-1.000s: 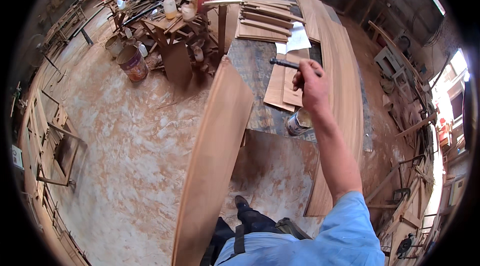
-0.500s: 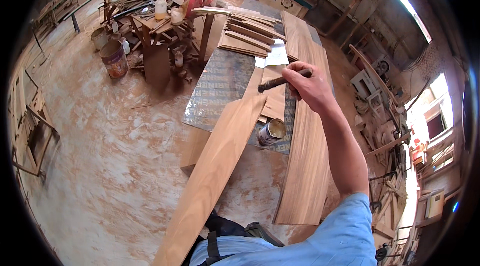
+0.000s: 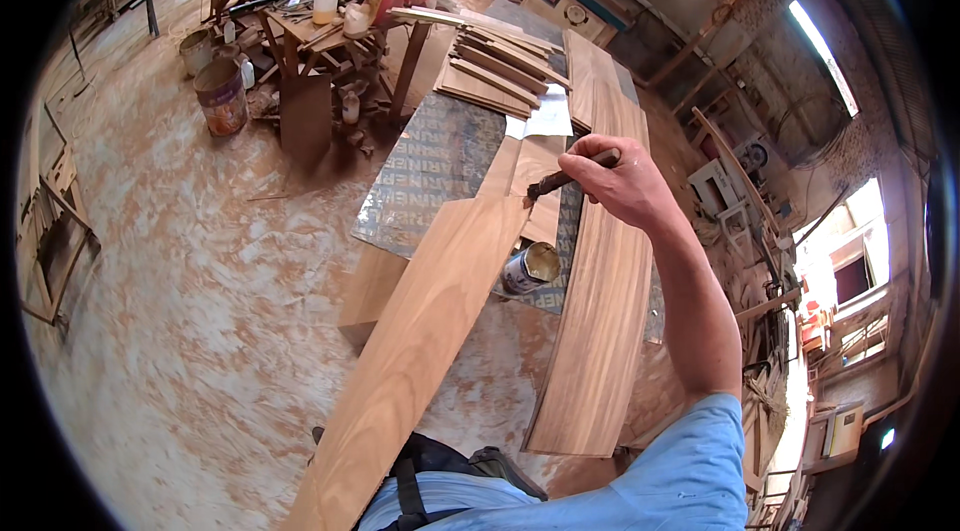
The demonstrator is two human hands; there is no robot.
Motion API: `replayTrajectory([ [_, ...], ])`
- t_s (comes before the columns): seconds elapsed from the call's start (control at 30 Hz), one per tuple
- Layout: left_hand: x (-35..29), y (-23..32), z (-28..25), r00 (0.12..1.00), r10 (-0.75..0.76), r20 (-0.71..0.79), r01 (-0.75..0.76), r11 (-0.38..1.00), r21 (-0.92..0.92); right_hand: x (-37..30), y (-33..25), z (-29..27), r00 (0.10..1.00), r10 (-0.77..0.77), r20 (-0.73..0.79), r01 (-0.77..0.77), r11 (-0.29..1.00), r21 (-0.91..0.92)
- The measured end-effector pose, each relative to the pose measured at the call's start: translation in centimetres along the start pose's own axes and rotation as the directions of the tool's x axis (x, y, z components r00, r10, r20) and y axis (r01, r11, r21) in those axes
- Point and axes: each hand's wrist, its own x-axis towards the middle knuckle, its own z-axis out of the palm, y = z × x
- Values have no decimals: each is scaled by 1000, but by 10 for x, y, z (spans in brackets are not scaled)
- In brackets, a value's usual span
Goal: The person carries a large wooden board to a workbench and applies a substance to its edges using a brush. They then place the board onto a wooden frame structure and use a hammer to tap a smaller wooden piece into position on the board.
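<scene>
My right hand [image 3: 628,183] grips a dark paint brush [image 3: 560,177] by its handle, fingers closed around it. Its bristles are at the far right corner of a long wooden board [image 3: 430,296], seemingly touching the edge. That board slants from the lower left, beside my body, up to the worktable. Just below the brush stands an open can [image 3: 530,268] with pale yellowish contents. My left hand is not in view.
More wide planks [image 3: 600,321] lie along the table's right side. A stack of wood strips [image 3: 500,71] and a white paper sheet [image 3: 546,115] sit farther back. To the left are a cluttered bench [image 3: 290,26] and a paint bucket [image 3: 221,99]. Timber and machinery line the right wall.
The brush tip has come from just above the board's far end to its right corner. My view has shifted slightly, and the board appears lower and farther left.
</scene>
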Motion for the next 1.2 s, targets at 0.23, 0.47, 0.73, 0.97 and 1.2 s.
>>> replayTrajectory([
  [0.23,-9,6,13,995,36,-88,-36,999,4,10,-10,-6,1000,-9,24,12,996,-92],
  [0.47,7,17,2,980,100,-169,-120,987,-111,78,15,45,973,173,150,-200,962,185],
  [0.73,32,48,-25,944,135,-301,-188,970,-155,154,52,142,861,243,448,-119,951,-287],
  [0.97,50,74,-51,953,70,-296,-149,956,-254,169,71,189,830,240,504,1,902,-432],
  [1.2,42,68,-31,953,-42,-301,-59,946,-318,179,80,195,818,236,525,81,856,-511],
])
